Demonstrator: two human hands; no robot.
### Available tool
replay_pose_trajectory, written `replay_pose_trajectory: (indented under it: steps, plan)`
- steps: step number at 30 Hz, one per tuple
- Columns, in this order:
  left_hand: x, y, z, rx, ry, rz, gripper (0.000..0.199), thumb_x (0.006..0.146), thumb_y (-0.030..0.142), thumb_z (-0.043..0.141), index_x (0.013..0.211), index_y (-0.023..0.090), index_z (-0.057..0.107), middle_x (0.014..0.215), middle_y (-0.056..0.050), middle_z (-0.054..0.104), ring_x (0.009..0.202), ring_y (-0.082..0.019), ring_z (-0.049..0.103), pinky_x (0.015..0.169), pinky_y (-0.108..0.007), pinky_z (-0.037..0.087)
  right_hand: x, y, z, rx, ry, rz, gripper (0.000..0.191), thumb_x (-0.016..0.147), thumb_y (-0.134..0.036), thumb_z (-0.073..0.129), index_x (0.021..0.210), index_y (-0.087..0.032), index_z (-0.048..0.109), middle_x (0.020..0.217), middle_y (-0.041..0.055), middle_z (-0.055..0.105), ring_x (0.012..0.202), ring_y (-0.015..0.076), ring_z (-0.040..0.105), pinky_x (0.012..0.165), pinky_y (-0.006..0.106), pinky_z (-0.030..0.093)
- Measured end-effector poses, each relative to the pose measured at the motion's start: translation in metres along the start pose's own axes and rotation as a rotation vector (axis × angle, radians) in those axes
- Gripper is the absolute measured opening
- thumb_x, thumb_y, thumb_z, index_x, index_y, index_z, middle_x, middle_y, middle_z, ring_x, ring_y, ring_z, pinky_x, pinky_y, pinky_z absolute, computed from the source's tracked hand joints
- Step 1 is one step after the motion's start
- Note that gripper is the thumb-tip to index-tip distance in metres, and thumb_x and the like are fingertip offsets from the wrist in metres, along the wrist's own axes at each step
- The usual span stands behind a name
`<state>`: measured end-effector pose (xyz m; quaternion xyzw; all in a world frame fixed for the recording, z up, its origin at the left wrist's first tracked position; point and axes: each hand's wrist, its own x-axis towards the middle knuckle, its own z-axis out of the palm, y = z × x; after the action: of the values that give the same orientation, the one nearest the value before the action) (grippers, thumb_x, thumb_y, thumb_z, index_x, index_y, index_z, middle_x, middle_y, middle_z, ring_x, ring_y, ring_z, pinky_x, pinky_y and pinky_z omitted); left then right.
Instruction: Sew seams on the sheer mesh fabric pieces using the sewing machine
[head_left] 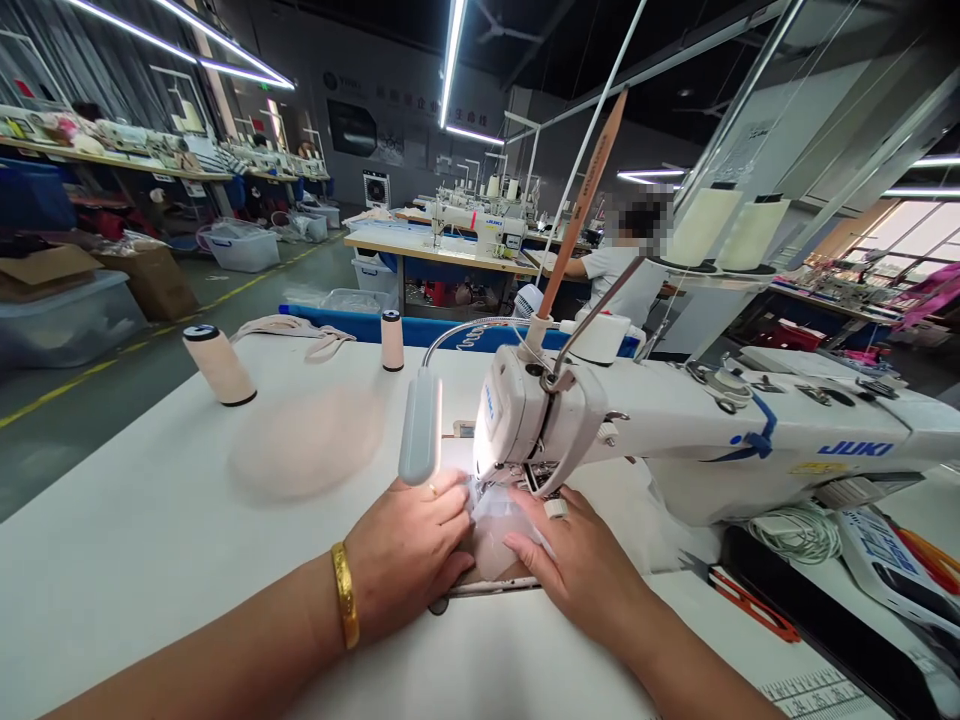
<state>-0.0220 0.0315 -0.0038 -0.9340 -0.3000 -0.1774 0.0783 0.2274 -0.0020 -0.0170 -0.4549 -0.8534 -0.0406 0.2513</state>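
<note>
Beneath the head of a white sewing machine (540, 410), a piece of sheer pale fabric (495, 550) lies at the needle area. My left hand (409, 545), with a gold bracelet and a ring, has its fingers bent and closed on the fabric's left side. From the right, my right hand (589, 560) holds the fabric between thumb and fingers, close to the presser foot. The fingertips of both hands are partly hidden by cloth and machine. A small grey lamp (421, 425) on a bendable neck lights the spot.
Thread cones (219, 366) and a smaller spool (392, 341) stand on the white table (150, 560). A pale blurred oval (307, 440) lies nearby. At right are a black phone-like object (817, 620), a coiled cable (799, 532) and a ruler (817, 697). A person (622, 275) sits beyond.
</note>
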Motion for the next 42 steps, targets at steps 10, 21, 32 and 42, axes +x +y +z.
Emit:
replay_pose_trajectory:
  steps: [10, 21, 32, 42]
  plan:
    - [-0.002, 0.012, -0.002, -0.200, -0.107, -0.194, 0.021, 0.091, 0.024, 0.064, 0.072, 0.020, 0.056, 0.075, -0.002, 0.064, 0.068, -0.022, 0.056, 0.067, -0.037, 0.040, 0.003, -0.018, 0.002, 0.099, 0.087, -0.223, 0.035, 0.103, -0.009, 0.049, 0.137, -0.015, 0.053, 0.118, 0.0115, 0.073, 0.104, 0.0282, 0.065, 0.080, 0.040, 0.053]
    - [0.000, 0.010, -0.005, -0.179, -0.122, -0.163, 0.012, 0.089, 0.018, 0.064, 0.078, 0.019, 0.061, 0.082, -0.004, 0.064, 0.069, -0.022, 0.054, 0.063, -0.037, 0.040, 0.008, -0.017, 0.003, 0.105, -0.123, -0.162, 0.023, 0.091, -0.001, 0.047, 0.101, -0.019, 0.058, 0.093, 0.0067, 0.066, 0.085, 0.0235, 0.058, 0.065, 0.033, 0.043]
    - [-0.004, 0.016, 0.002, -0.293, 0.114, 0.091, 0.027, 0.097, 0.004, 0.046, 0.087, 0.020, 0.065, 0.088, -0.001, 0.073, 0.075, -0.018, 0.060, 0.074, -0.038, 0.040, 0.005, -0.015, 0.004, 0.098, -0.137, -0.152, 0.026, 0.094, -0.004, 0.045, 0.104, -0.022, 0.062, 0.092, 0.0070, 0.067, 0.090, 0.0248, 0.059, 0.070, 0.035, 0.047]
    - [-0.008, 0.020, 0.001, -0.299, 0.112, 0.081, 0.027, 0.096, 0.003, 0.047, 0.084, 0.019, 0.065, 0.087, -0.001, 0.072, 0.073, -0.017, 0.059, 0.075, -0.038, 0.039, 0.004, -0.016, 0.002, 0.059, -0.112, -0.149, 0.028, 0.097, -0.006, 0.048, 0.112, -0.023, 0.064, 0.098, 0.0071, 0.068, 0.091, 0.0245, 0.060, 0.074, 0.035, 0.048]
